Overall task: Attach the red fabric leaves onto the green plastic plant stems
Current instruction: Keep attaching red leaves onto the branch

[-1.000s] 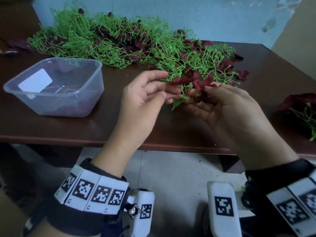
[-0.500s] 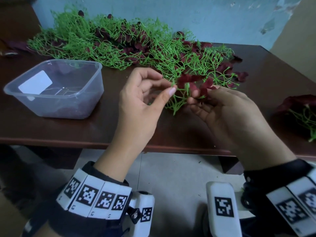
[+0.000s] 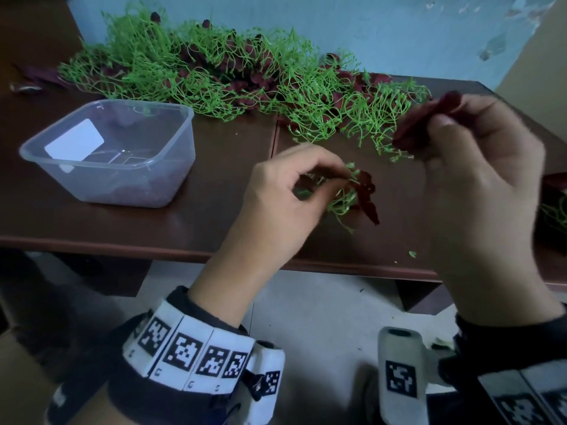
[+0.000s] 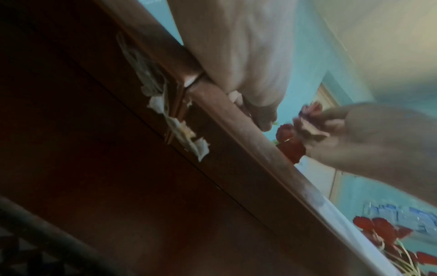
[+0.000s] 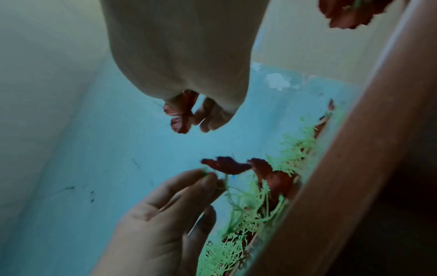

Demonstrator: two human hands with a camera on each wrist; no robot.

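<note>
Head view has your left hand (image 3: 285, 191) pinched round a small green stem sprig (image 3: 343, 197) that already carries a few dark red leaves (image 3: 366, 194), held low over the table (image 3: 214, 210) near its front edge, while your right hand (image 3: 478, 167) is up and off to the right, fingers curled on a loose bunch of red leaves (image 3: 429, 118). So that's the change: half a second ago both hands were knuckle to knuckle on one sprig in the middle, and now they've split apart, right hand gone off with fresh leaves, left keeping the stem. I'd read that as one leaf seated and you reloading for the next, so the job is mid-cycle, nowhere near done given the big pile (image 3: 245, 75) along the back of the table. Materials: the stems are thin, springy bright green plastic, wiry and branching, tangled into a net-like heap, so expect them to snag each other when you pull one free. The leaves look soft and floppy, matte, deep maroon with lobed, ruffled edges; in the right wrist view the bunch droops from your fingertips (image 5: 208, 119). They'll crumple rather than push, so I reckon you need to pinch close to the hole. The clear plastic tub (image 3: 107, 154) on the left is rigid and squarish with rounded corners; something dark reddish shows at its bottom, can't tell what.
</note>
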